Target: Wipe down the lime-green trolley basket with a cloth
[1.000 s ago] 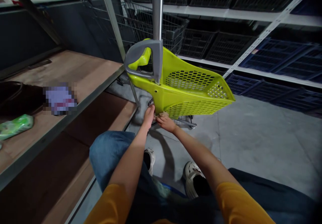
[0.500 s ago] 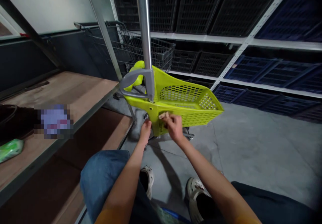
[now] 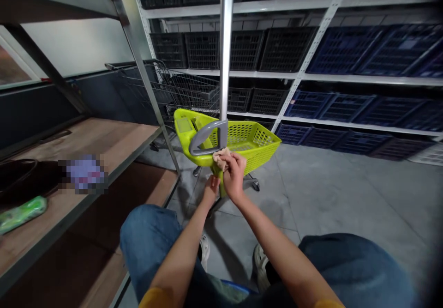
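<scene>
A lime-green shopping cart (image 3: 256, 160) with a perforated basket stands before my knees, a grey loop handle (image 3: 200, 141) and an upright metal pole (image 3: 226, 58) at its near end. My right hand (image 3: 235, 172) is closed around a crumpled beige cloth (image 3: 222, 158) and presses it against the green plastic just below the grey handle's base. Lower down, my left hand (image 3: 212, 189) grips the cart's near side with curled fingers; its fingertips are partly hidden.
At left, a wooden-topped metal rack (image 3: 114, 135) holds a green packet (image 3: 26, 213), a blurred purple item (image 3: 85, 172) and a dark bag (image 3: 31, 178). Behind stand a wire shopping cart (image 3: 187, 86) and white shelving with black crates (image 3: 290, 49) and blue crates (image 3: 346, 49).
My right hand has moved the cloth from the cart's side panel up and left to beneath the grey handle. The view has tilted up, and the cart appears turned slightly.
</scene>
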`<state>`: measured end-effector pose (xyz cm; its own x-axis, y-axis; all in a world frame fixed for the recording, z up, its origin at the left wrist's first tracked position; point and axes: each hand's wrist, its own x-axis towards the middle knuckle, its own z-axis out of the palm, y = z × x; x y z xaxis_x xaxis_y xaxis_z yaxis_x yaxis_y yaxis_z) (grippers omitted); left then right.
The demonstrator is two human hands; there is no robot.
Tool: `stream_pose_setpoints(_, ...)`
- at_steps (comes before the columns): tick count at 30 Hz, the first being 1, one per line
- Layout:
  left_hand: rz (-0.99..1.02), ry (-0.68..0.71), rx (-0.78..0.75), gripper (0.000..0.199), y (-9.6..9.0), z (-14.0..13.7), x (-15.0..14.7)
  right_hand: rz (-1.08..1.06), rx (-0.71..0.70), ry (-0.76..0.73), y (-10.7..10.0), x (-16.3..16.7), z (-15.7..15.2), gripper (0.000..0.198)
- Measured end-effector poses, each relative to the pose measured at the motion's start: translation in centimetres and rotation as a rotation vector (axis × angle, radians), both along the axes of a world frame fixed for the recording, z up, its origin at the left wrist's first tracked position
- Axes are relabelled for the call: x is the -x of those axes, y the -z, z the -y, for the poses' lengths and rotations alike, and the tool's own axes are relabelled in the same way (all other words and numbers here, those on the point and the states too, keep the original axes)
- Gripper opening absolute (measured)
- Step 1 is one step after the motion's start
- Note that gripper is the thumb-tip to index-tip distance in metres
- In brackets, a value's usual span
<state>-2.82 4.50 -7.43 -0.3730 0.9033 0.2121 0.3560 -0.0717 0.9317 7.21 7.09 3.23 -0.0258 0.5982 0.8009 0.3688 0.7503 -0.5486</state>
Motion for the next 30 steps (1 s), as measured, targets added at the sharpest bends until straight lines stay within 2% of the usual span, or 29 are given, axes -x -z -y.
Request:
stream_pose_setpoints(2, -0.017, -0.001, 0.003, 0.027, -1.0, 0.4, -0.1, -0.019, 0.017, 0.015, 0.4, -0.9, 0.3, 0.028)
stream_pose_setpoints(4, -0.051, -0.068, -0.014, 0.027, -2.9, 1.2, 0.8, -0.056, 0.053, 0.052, 0.6, -2.3, 0.3, 0.028)
stream_pose_setpoints(6, -0.067, -0.224, -0.075, 0.029, -5.9, 2.3, 2.2, -0.097, 0.084, 0.11, 0.2, -3.3, 0.5, 0.03)
stream_pose_setpoints(7, -0.081, -0.346, -0.137, 0.031, -7.8, 2.9, 2.9, -0.106, 0.083, 0.126, -0.1, -3.5, 0.9, 0.031)
stream_pose_setpoints(8, -0.141, -0.531, -0.28, 0.03, -9.8, 3.3, 3.5, -0.102, 0.065, 0.125, -0.5, -3.5, 1.4, 0.031)
stream_pose_setpoints(9, -0.237, -0.592, -0.412, 0.027, -11.8, 3.7, 3.9, -0.083, 0.033, 0.106, -0.8, -3.3, 2.0, 0.031)
stream_pose_setpoints(10, -0.348, -0.537, -0.502, 0.026, -13.8, 3.8, 4.1, -0.053, -0.007, 0.073, -1.0, -2.9, 2.7, 0.031)
stream_pose_setpoints(11, -0.465, -0.421, -0.552, 0.025, -15.5, 3.7, 4.2, -0.017, -0.05, 0.035, -1.1, -2.6, 3.2, 0.031)
stream_pose_setpoints(13, -0.663, -0.151, -0.521, 0.026, -18.0, 3.1, 4.1, 0.047, -0.112, -0.03, -0.7, -2.1, 3.5, 0.032)
stream_pose_setpoints(14, -0.697, -0.083, -0.504, 0.031, -18.6, 2.7, 3.9, 0.05, -0.113, -0.034, -0.3, -2.2, 3.3, 0.032)
stream_pose_setpoints(16, -0.718, -0.033, -0.465, 0.037, -18.9, 1.9, 3.7, -0.032, -0.047, 0.03, 0.5, -2.6, 2.1, 0.03)
stream_pose_setpoints(20, -0.707, -0.068, -0.453, 0.036, -18.0, 1.3, 3.0, -0.27, 0.139, 0.208, 0.7, -2.8, 0.9, 0.026)
stream_pose_setpoints(22, -0.711, -0.092, -0.472, 0.035, -17.7, 1.5, 2.5, -0.26, 0.133, 0.179, 0.3, -1.9, 2.0, 0.028)
stream_pose_setpoints(26, -0.727, -0.104, -0.474, 0.034, -17.8, 2.0, 1.3, -0.062, -0.002, 0.014, 0.8, -0.8, 4.7, 0.031)
stream_pose_setpoints(28, -0.729, -0.101, -0.47, 0.033, -17.9, 2.2, 0.9, -0.03, -0.024, -0.012, 1.4, -1.6, 4.7, 0.03)
stream_pose_setpoints(30, -0.728, -0.105, -0.473, 0.031, -18.0, 2.2, 0.5, -0.095, 0.019, 0.03, 1.3, -3.1, 3.5, 0.03)
